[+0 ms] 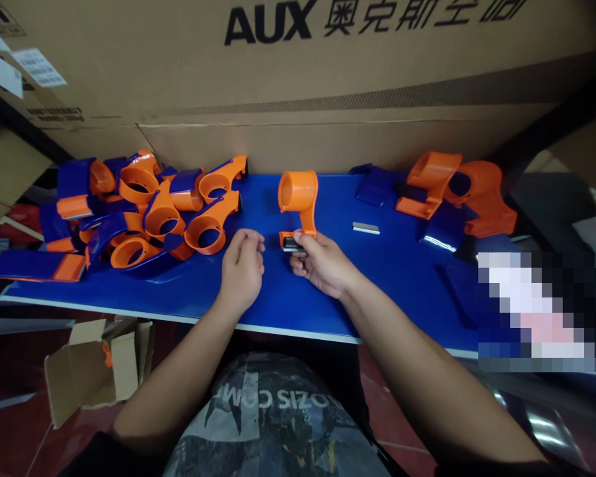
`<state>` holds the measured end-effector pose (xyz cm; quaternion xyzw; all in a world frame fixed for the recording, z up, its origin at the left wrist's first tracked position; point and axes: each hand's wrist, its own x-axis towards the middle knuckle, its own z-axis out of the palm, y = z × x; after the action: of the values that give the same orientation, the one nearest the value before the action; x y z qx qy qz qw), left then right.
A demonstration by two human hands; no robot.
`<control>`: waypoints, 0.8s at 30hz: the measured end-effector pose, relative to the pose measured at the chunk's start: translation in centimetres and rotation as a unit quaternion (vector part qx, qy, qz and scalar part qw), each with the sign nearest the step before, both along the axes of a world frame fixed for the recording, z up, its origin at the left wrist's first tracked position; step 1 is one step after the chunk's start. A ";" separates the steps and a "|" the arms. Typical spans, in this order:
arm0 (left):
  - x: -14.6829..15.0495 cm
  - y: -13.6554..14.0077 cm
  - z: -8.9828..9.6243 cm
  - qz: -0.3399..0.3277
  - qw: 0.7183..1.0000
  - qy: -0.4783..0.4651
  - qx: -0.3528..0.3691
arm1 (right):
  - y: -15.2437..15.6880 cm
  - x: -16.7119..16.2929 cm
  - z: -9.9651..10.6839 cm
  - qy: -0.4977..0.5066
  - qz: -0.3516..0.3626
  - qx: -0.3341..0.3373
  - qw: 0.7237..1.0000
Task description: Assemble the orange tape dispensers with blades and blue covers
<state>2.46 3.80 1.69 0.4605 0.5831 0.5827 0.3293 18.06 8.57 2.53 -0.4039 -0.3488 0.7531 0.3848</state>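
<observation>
My right hand point(322, 264) grips the lower end of an orange tape dispenser body point(300, 192), its round hub pointing away from me. A black piece with a pale edge point(293, 244) sits at that lower end, beside my thumb. To the left, just above the blue tabletop, my left hand point(244, 265) is closed with its fingers curled; whatever may be inside them is hidden. A small serrated metal strip point(366, 228) lies on the table to the right of the dispenser body.
Blue-and-orange tape dispensers point(163, 215) are piled at the left. Orange bodies point(434, 182) and dark blue covers point(377, 185) lie at the right. Behind the blue table point(179, 291) rises a large cardboard box point(278, 86). An open carton point(87, 371) stands on the floor.
</observation>
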 end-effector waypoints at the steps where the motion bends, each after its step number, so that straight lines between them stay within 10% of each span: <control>1: -0.2 0.3 0.0 -0.019 0.999 -0.042 -0.015 | 0.0 0.0 0.0 -0.003 0.006 0.003 1.000; 13: -0.5 1.3 0.0 -0.113 0.958 -0.258 -0.045 | -0.2 0.2 -0.4 -0.014 0.061 0.068 0.996; 24: 2.8 1.8 0.1 -0.102 0.974 -0.200 -0.007 | -0.1 0.0 -1.6 -0.043 0.057 0.115 0.991</control>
<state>5.26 5.63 1.83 0.3896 0.4597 0.6216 0.5004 18.01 8.43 0.97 -0.3678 -0.4720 0.7108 0.3697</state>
